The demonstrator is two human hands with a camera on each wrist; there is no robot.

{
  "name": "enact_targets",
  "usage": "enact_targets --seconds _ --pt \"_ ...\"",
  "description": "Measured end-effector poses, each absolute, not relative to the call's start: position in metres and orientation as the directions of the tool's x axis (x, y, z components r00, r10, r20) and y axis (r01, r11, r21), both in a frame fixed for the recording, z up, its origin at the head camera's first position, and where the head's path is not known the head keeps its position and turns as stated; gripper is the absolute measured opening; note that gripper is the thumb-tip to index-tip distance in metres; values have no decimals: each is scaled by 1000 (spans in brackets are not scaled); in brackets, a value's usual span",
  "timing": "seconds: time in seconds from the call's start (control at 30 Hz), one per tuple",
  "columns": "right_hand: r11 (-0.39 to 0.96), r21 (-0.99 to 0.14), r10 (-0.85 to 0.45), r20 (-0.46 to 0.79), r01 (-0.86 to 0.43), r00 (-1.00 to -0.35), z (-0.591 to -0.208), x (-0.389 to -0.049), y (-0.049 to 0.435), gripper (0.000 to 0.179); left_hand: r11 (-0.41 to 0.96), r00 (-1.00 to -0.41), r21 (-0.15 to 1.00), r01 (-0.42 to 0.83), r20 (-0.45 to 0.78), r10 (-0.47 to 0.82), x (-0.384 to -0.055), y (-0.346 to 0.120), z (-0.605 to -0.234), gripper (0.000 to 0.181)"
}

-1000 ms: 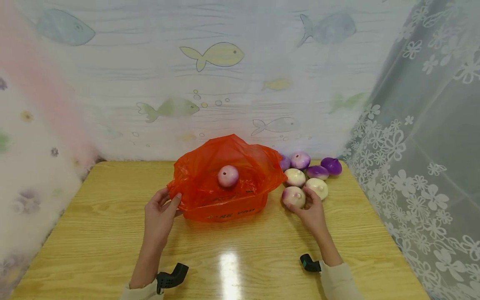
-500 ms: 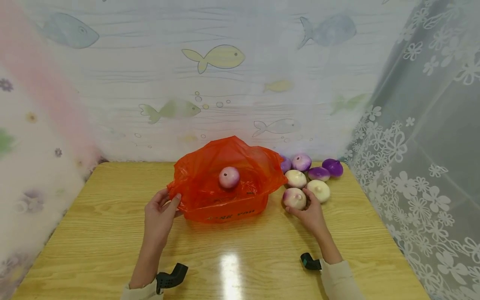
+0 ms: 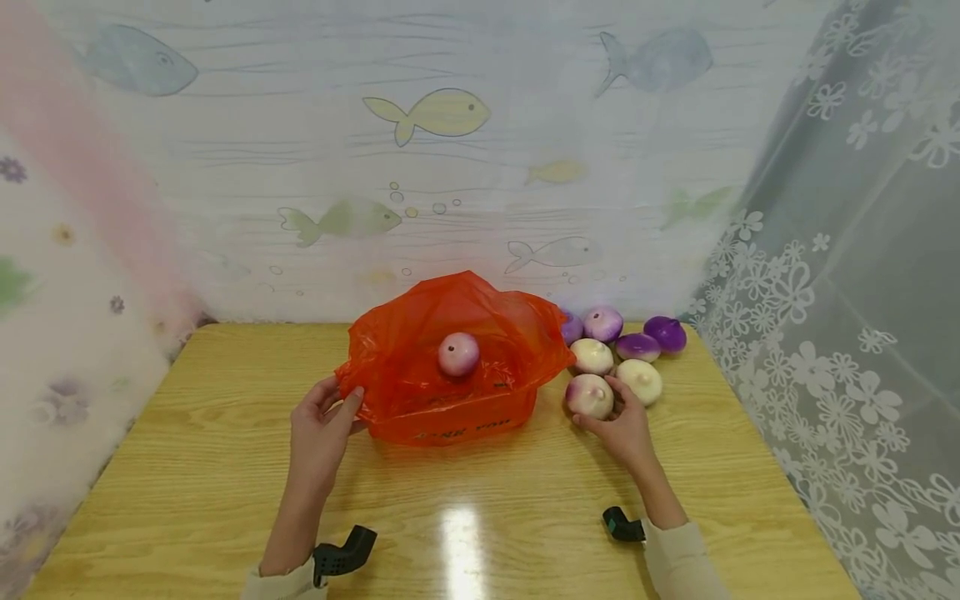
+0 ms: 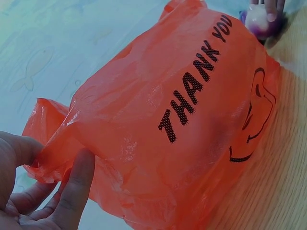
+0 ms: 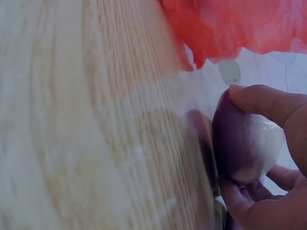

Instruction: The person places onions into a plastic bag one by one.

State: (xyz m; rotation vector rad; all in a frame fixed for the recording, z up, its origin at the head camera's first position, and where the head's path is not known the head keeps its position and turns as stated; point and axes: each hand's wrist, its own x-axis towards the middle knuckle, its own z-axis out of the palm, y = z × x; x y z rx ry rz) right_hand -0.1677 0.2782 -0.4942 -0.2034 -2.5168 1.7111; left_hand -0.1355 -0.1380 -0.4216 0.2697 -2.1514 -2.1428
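Observation:
A red plastic bag printed with THANK YOU stands mouth-up on the table. My left hand pinches the left edge of its mouth between thumb and fingers; the left wrist view shows the crumpled film in that grip. One pinkish-purple onion is visible in the mouth of the bag. To the right of the bag, my right hand holds a white and purple onion from its right side. Thumb and fingers lie on opposite sides of this onion in the right wrist view.
Behind the right hand several more onions sit in a cluster: white ones, a pale purple one and a dark purple one. The bag partly hides another onion. A fish-patterned curtain hangs along the back of the wooden table.
Very little differs. Both hands keep their grips on the bag and the onion, and the view has shifted slightly.

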Motion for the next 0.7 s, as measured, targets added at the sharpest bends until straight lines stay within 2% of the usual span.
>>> enact_targets --seconds 0.17,0.33,0.53,0.7 --pt "285 -958 184 30 25 -982 -492 -164 278 91 1 -980 998 -60 -59 -190 -136 -139 -421 42" --pt "198 -978 218 113 -69 -969 -486 -158 276 84 0 -980 998 -59 -58 -191 -136 -138 -422 41" --pt "172 -977 201 161 -127 -966 -473 -150 273 81 -5 -980 998 -64 -64 -188 -136 -138 -422 41" --pt "208 -958 152 232 -199 -961 -453 -143 268 82 -9 -980 998 -68 -68 -185 -137 -139 -422 42"
